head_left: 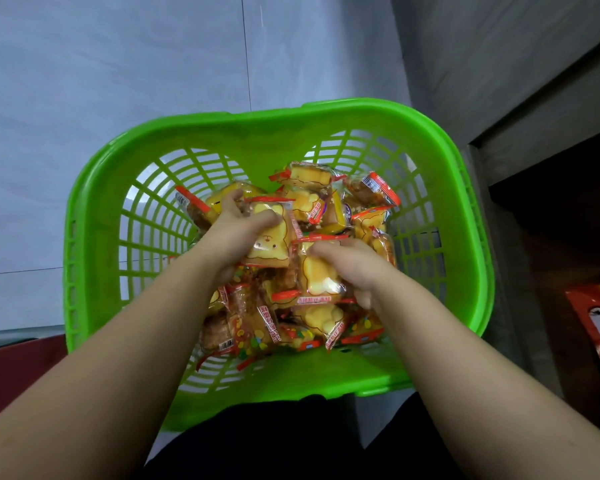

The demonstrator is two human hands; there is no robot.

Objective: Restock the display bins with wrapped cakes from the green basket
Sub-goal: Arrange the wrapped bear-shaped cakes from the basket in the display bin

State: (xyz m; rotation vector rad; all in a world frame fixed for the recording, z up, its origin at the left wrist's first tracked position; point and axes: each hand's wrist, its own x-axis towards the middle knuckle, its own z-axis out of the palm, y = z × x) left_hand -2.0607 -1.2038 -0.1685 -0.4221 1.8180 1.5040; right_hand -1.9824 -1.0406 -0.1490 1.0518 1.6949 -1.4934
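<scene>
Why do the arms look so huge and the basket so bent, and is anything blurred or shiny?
Head view: the wide-angle lens stretches the forearms near the bottom edge and bows the green basket; the left hand and right hand look slightly soft, gripping wrapped cakes whose plastic shows faint glare; lighting is even and soft; the lower right corner is dark.

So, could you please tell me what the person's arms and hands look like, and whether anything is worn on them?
Both forearms are bare as far as the picture shows: no sleeves, gloves, watch, rings or bracelets visible on the left hand or right hand. Dark clothing shows below.
</scene>
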